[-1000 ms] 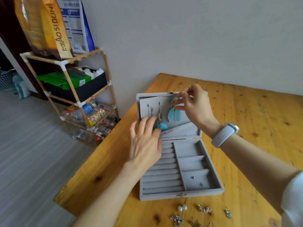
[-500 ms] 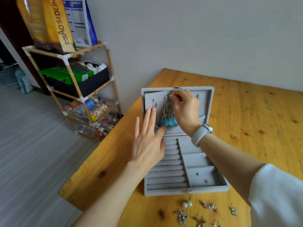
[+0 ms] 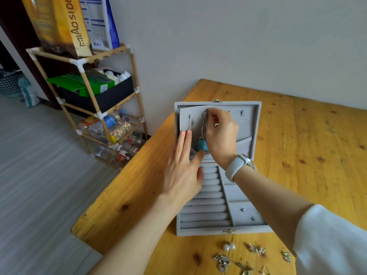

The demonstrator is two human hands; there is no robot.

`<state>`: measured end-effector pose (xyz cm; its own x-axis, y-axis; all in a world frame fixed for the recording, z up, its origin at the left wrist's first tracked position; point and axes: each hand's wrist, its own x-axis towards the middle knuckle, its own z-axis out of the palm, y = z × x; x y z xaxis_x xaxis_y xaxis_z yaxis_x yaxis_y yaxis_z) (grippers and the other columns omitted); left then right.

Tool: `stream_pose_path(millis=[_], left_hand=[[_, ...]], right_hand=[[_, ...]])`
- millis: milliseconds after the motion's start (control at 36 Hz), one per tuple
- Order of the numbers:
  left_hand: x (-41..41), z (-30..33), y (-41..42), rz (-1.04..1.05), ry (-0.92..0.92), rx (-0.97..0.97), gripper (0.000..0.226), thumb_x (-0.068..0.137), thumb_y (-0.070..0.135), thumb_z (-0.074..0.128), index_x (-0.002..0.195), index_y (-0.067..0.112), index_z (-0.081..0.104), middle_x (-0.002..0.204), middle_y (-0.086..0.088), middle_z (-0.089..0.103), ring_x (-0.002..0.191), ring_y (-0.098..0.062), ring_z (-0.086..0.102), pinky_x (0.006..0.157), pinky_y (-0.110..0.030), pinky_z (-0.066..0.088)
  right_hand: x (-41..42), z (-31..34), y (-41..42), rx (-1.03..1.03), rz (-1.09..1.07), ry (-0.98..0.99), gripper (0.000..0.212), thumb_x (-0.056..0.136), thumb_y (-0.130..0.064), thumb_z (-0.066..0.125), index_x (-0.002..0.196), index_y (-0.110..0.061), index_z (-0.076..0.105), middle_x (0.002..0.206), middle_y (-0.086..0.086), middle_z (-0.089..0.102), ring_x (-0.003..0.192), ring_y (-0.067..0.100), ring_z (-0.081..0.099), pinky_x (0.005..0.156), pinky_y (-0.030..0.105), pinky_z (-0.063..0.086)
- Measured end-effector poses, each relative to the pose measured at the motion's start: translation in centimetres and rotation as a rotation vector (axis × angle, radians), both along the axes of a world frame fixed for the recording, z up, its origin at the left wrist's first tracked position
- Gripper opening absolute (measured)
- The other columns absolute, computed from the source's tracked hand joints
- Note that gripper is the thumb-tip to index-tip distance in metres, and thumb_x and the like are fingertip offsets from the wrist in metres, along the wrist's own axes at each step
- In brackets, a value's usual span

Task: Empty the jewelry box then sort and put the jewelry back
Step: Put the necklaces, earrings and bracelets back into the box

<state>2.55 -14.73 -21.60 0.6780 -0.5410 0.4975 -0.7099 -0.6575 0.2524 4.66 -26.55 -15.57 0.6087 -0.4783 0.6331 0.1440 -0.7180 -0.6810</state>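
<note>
A grey jewelry box (image 3: 206, 219) stands open near the left edge of the wooden tabletop (image 3: 309, 147). The left hand (image 3: 183, 171) presses flat, fingers straight, against the lid's panel; the right hand (image 3: 221, 133) pinches a blue drop earring (image 3: 202, 144) at the panel's slots. Loose earrings (image 3: 256, 250) lie along the near edge.

My left hand (image 3: 183, 171) is bare, no ring, no band, forearm uncovered all the way down. My right hand (image 3: 222, 133) is bare too, but there's a pale grey smartwatch strap (image 3: 235, 169) snug round that wrist, metal buckle showing. Up by the elbow, a loose white sleeve (image 3: 333, 241).
</note>
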Motion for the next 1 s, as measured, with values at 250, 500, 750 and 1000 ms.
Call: stream_pose_path(millis=[250, 500, 750, 1000], left_hand=[[0.0, -0.2, 0.0, 0.024, -0.019, 0.031, 0.045, 0.076, 0.019, 0.066, 0.12, 0.018, 0.058, 0.152, -0.022, 0.018, 0.142, -0.033, 0.007, 0.102, -0.047, 0.035], [0.0, 0.0, 0.0, 0.058, -0.015, 0.07, 0.046, 0.072, 0.013, 0.069, 0.117, 0.013, 0.06, 0.149, -0.022, 0.024, 0.14, -0.036, 0.014, 0.102, -0.055, 0.032], [-1.7, 1.5, -0.5, 0.131, 0.06, 0.076, 0.055, 0.083, 0.017, 0.058, 0.136, 0.015, 0.043, 0.153, -0.017, 0.018, 0.143, -0.032, 0.002, 0.11, -0.055, 0.009], [-7.9, 2.0, -6.9, 0.056, 0.137, 0.006, 0.041, 0.076, 0.017, 0.064, 0.116, 0.006, 0.061, 0.131, -0.02, 0.05, 0.122, -0.04, 0.045, 0.097, -0.059, 0.038]], right_hand=[[0.0, -0.3, 0.7, 0.372, 0.064, 0.091, 0.029, 0.086, 0.0, 0.047, 0.107, -0.006, 0.066, 0.102, 0.005, 0.051, 0.102, 0.023, 0.056, 0.096, 0.032, 0.043], [-2.0, -1.8, -0.5, 0.286, 0.167, 0.178, 0.038, 0.085, 0.006, 0.04, 0.108, -0.009, 0.066, 0.093, -0.002, 0.049, 0.103, 0.023, 0.051, 0.094, 0.029, 0.042], [-7.6, -2.1, -2.4, 0.269, 0.224, 0.217, 0.032, 0.087, 0.004, 0.043, 0.104, -0.011, 0.065, 0.106, 0.0, 0.054, 0.093, 0.01, 0.054, 0.074, 0.005, 0.04], [-18.4, -3.0, -9.4, 0.289, 0.091, 0.333, 0.033, 0.086, 0.006, 0.042, 0.099, -0.013, 0.065, 0.096, -0.002, 0.059, 0.092, 0.015, 0.06, 0.072, 0.005, 0.041]])
